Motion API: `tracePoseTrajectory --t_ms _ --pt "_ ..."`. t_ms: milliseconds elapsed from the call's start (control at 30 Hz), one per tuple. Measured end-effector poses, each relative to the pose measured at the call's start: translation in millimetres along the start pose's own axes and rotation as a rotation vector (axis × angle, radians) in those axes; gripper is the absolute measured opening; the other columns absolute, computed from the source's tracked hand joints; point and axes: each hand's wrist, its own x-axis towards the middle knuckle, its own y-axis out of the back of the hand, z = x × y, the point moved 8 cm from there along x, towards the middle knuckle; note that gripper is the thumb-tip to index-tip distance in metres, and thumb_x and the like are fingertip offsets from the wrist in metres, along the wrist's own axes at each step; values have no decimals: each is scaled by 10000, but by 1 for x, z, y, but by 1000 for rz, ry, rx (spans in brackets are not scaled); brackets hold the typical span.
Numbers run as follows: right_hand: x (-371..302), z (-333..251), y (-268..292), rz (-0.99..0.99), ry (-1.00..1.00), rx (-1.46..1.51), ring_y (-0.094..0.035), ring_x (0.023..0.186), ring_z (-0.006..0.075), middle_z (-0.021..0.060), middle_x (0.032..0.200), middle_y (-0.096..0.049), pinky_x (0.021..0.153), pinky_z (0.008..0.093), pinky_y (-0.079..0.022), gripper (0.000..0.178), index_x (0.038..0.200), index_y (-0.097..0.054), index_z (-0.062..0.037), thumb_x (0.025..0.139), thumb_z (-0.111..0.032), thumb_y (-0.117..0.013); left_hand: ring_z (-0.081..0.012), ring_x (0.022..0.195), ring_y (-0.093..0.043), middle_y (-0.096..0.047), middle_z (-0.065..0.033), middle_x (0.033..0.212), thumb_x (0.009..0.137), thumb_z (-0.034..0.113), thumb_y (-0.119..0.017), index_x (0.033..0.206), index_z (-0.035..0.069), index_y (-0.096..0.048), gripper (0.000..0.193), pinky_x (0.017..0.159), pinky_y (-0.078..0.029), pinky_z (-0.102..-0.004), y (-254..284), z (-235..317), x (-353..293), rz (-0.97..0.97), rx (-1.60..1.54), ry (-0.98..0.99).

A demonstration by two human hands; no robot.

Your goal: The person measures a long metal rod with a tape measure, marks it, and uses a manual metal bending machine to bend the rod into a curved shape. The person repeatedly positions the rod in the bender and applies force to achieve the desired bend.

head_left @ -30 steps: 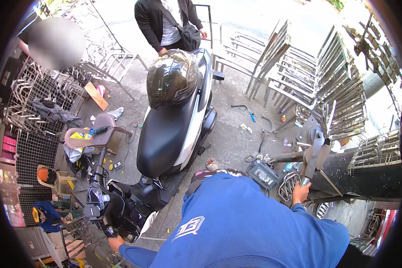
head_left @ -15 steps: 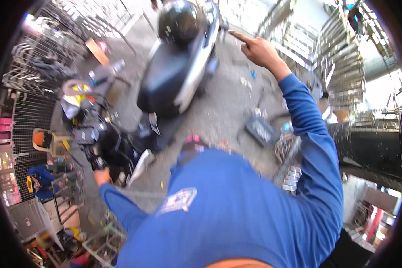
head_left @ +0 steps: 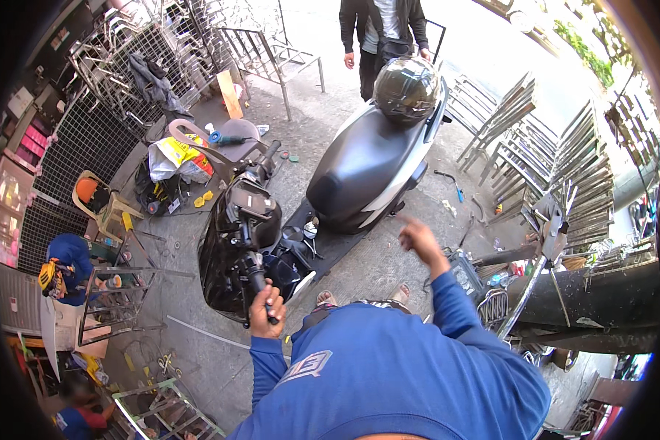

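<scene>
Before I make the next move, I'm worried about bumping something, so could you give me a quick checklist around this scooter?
1. Left hand on the handlebar: ok; its grip closes around the end.
2. Right hand free of any load: ok; it holds nothing.
3. Helmet fastened: cannot tell; it rests toward the rear of the seat, with no fastening visible.
4. Space by the scooter's rear free of people: not ok; a person in a dark jacket stands close by.
5. Floor beside the scooter free of tools: not ok; a blue-handled tool lies there.
6. Side stand raised: cannot tell.
</scene>
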Motion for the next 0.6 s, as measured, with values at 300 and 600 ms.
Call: tracePoseTrajectory --t_ms 300,600 --pt "-181 117 81 998 235 -728 -707 898 293 163 993 -733 845 394 -552 459 1239 -670 -25 811 -173 -746 -56 474 -377 -399 54 668 1016 136 -519 1151 155 -568 145 409 -367 -236 -10 3 -2 84 150 119" --pt "-476 174 162 1568 -751 -910 -416 1394 421 279 1450 -479 1123 489 -387 1017 1550 -329 -62 767 -523 -785 -59 454 -388 -414 52 640 993 105 -519 1063 128 -612 118 384 -374 -236 -6 5 2 93 181 137"
